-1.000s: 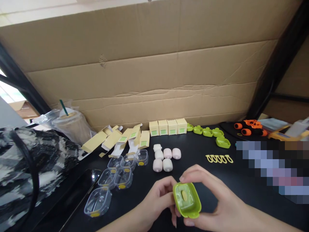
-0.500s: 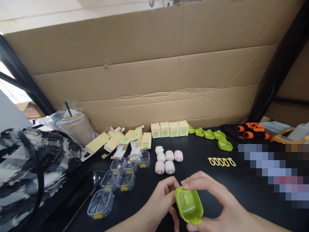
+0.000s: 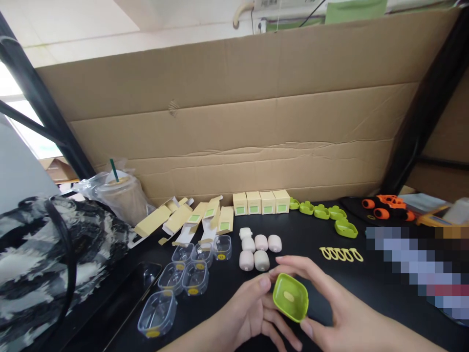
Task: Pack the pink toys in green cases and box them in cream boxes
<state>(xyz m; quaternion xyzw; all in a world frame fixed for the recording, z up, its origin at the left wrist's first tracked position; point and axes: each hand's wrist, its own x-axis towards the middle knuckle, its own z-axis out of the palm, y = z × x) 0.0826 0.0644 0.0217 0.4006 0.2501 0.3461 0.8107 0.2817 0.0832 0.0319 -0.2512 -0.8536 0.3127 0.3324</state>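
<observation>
One rounded green case shell (image 3: 296,302), raised above the bench (image 3: 366,283), gripped between thumb and fingers of right hand (image 3: 339,308); left hand (image 3: 251,310) loosely open alongside. Clear plastic containers (image 3: 195,279): six.

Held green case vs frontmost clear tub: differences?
The green case is held in the right hand; the clear tub rests on the black tabletop. The green case is green with a pale oval inside; the clear tub is transparent with a yellow sticker. Both have rounded corners.
</observation>
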